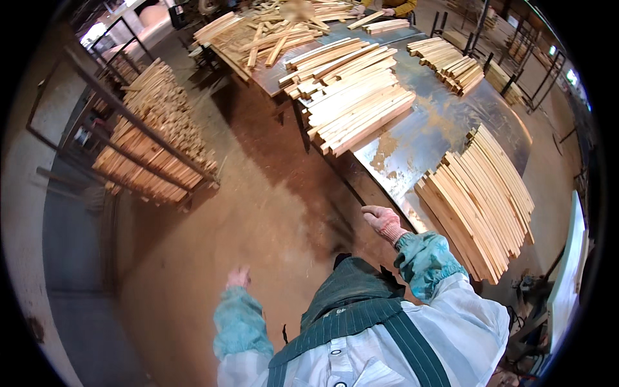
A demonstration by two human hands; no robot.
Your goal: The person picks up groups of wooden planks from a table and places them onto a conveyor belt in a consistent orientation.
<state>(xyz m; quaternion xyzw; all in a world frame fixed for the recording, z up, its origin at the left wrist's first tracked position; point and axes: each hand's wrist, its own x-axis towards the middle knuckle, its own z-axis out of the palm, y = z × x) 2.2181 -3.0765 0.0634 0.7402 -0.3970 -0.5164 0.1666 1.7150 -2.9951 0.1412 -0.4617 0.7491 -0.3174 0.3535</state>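
Note:
My right hand [385, 223], in a pinkish work glove, hangs beside the near edge of a metal-topped table [433, 122]. Its fingers are curled, and nothing shows in them. Closest to it on the tabletop lies a wide row of pale wooden strips [477, 200]. My left hand [238, 277] is low over the brown floor, away from the table and touching nothing visible; its fingers are smeared by motion. Teal sleeve covers are on both my forearms. Farther along the table's left edge is another row of wooden strips [361, 113].
A metal rack [132, 119] at left holds a tall stack of wood pieces [155, 145]. More strips [448, 63] lie at the table's far right, with a loose heap [277, 39] at its far end. There, a co-worker's hand [388, 11] is near some strips.

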